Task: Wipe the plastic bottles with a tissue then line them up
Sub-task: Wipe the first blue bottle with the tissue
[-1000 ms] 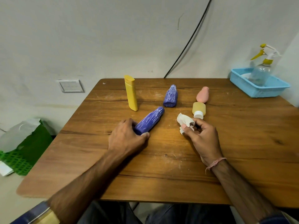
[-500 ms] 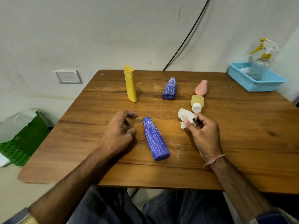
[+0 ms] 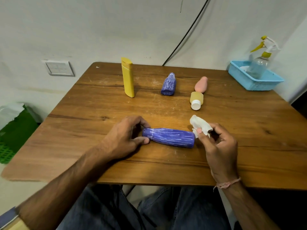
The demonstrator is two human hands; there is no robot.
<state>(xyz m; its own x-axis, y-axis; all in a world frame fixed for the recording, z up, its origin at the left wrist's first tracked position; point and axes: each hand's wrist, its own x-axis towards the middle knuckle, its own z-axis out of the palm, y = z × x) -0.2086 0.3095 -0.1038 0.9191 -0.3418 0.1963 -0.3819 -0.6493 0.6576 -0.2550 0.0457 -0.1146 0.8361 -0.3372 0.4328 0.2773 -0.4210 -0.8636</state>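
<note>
A long purple bottle (image 3: 171, 137) lies on its side across the wooden table (image 3: 249, 130), neck to the left. My left hand (image 3: 123, 136) holds its neck end between thumb and fingers. My right hand (image 3: 217, 143) pinches a crumpled white tissue (image 3: 200, 124) just right of the bottle's base. Farther back, a tall yellow bottle (image 3: 127, 78) stands upright. A short purple bottle (image 3: 169, 84), a pink bottle (image 3: 201, 84) and a small yellow bottle with a white cap (image 3: 196, 99) lie on their sides.
A blue basket (image 3: 259, 80) holding a clear spray bottle (image 3: 260, 60) sits at the table's back right corner. A black cable (image 3: 186, 34) runs down the wall behind. A green crate (image 3: 15, 135) stands on the floor to the left.
The long purple bottle turned from lying diagonally to lying crosswise in front of me. My left hand, off it half a second ago, now holds its neck. My right hand kept the tissue.
</note>
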